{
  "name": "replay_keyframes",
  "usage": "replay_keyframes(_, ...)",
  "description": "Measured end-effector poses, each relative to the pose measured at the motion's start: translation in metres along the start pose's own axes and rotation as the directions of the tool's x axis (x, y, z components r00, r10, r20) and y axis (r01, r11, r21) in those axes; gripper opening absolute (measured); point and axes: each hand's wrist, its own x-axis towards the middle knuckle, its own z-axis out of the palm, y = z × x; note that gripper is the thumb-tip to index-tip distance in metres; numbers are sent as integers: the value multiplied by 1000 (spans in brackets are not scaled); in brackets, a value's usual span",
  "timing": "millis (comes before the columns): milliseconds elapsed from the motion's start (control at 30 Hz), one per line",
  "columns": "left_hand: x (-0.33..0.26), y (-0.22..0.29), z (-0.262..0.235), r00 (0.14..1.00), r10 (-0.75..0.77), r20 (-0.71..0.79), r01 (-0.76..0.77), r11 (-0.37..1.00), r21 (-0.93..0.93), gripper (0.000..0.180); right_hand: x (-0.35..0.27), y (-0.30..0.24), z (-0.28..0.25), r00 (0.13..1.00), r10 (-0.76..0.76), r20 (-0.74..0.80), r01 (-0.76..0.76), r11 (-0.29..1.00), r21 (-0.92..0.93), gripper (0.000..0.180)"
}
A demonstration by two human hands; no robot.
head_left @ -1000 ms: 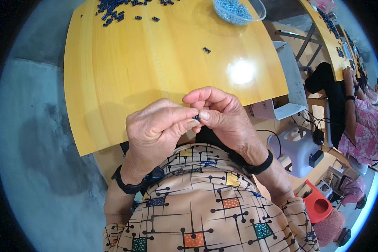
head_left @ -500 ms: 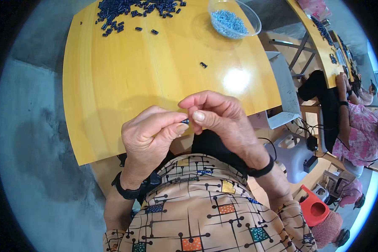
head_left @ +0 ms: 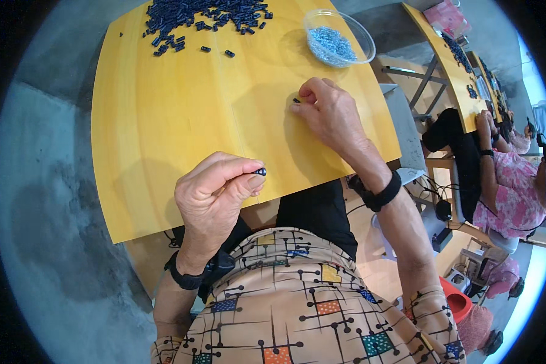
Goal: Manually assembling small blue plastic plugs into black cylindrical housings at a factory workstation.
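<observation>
My left hand (head_left: 215,188) is above the table's near edge, thumb and forefinger pinching a small dark, shiny cylindrical piece (head_left: 259,171) whose end pokes out past the fingertips. A thin thread-like strand (head_left: 258,198) seems to hang below these fingers. Farther out to the right, my right hand (head_left: 330,112) is down at the tabletop. Its thumb and curled forefinger close around a lone dark cylindrical piece (head_left: 296,100), partly hidden by the fingers. At the far left of the table lies a heap of similar dark pieces (head_left: 188,15).
A clear round plastic tub (head_left: 370,56) of small pale-blue bits stands at the far right of the yellow table (head_left: 164,121). A few stray dark pieces (head_left: 230,54) lie in front of the heap. To the right, a person in pink (head_left: 509,188) sits at another table (head_left: 461,103).
My right hand has left my left hand and moved away and right to the lone dark piece on the table. My left hand stays near the table edge, still pinching its piece.
</observation>
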Motion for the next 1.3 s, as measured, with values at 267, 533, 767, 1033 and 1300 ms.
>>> replay_keyframes(267,0,-4,-1,1000,23,-21,-23,1000,-16,12,-3,5,0,996,-84,-22,83,996,-39,12)
replay_keyframes(533,-4,4,-5,995,81,66,-94,971,219,16,-61,-70,-43,835,207,510,-550,299,780,8)
replay_keyframes(767,-4,10,3,976,190,105,-212,937,277,13,-85,-74,-32,859,164,485,-497,39,867,11)
replay_keyframes(1033,-10,13,9,981,149,121,-175,952,251,14,-96,-68,-19,897,120,426,-416,-99,904,14)
replay_keyframes(1300,-12,14,13,984,126,128,-154,958,241,15,-102,-67,-15,894,123,430,-411,-156,898,14)
